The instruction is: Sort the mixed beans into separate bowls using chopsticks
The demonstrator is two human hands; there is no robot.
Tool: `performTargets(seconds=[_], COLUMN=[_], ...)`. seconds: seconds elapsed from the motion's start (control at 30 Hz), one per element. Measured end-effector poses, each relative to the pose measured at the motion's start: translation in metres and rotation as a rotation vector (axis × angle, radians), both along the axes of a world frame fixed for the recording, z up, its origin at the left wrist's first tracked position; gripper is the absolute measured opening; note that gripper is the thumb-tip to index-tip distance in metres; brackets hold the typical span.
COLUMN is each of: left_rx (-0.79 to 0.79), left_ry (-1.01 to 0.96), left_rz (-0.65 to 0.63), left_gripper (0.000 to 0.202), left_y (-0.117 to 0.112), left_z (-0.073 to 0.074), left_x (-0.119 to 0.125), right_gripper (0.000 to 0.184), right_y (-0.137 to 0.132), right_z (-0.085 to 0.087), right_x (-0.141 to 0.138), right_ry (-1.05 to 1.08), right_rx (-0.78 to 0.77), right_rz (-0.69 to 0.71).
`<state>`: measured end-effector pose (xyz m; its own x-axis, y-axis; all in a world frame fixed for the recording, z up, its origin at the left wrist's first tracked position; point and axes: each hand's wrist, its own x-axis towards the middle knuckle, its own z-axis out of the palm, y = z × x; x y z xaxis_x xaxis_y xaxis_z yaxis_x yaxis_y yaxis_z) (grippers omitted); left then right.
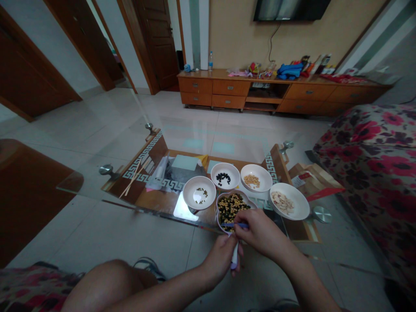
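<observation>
My right hand (256, 232) hangs over the front of a purple-rimmed heart-shaped dish (218, 212) heaped with mixed dark and yellow beans, its fingers pinching a thin blue stick (238, 225). Just below, my left hand (219, 260) grips a white and purple handle (234, 256). I cannot tell whether stick and handle are one tool. Beyond the dish stand white bowls: green beans in one (188, 190), black beans in another (225, 165), yellow beans in a third (260, 170), and pale flakes in a larger one (297, 195).
Everything stands on a glass tabletop (107, 184) with metal supports over a wooden shelf holding wooden sticks and a plastic packet. A cardboard box (313, 184) sits to the right beside a floral sofa (373, 151). A wooden cabinet (276, 91) lines the far wall.
</observation>
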<state>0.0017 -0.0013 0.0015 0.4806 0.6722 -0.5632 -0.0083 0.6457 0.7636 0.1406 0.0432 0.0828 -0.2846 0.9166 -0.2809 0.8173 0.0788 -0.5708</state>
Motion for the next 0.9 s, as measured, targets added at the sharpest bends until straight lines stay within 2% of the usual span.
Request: performTargets(seconds=[0.5, 0.9], left_rx=[0.011, 0.024], left_ry=[0.014, -0.009], left_rz=[-0.008, -0.009], left_gripper=[0.074, 0.072], left_y=[-0.0004, -0.0015], left_z=[0.0037, -0.0010], left_x=[-0.0011, -0.0020], right_gripper=[0.016, 0.016], right_y=[0.0004, 0.0003], right_z=[-0.0036, 0.0028], right_x=[0.0019, 0.0018], right_ry=[0.015, 0.029], right_rx=[0.002, 0.024], right_rz=[0.031, 0.021])
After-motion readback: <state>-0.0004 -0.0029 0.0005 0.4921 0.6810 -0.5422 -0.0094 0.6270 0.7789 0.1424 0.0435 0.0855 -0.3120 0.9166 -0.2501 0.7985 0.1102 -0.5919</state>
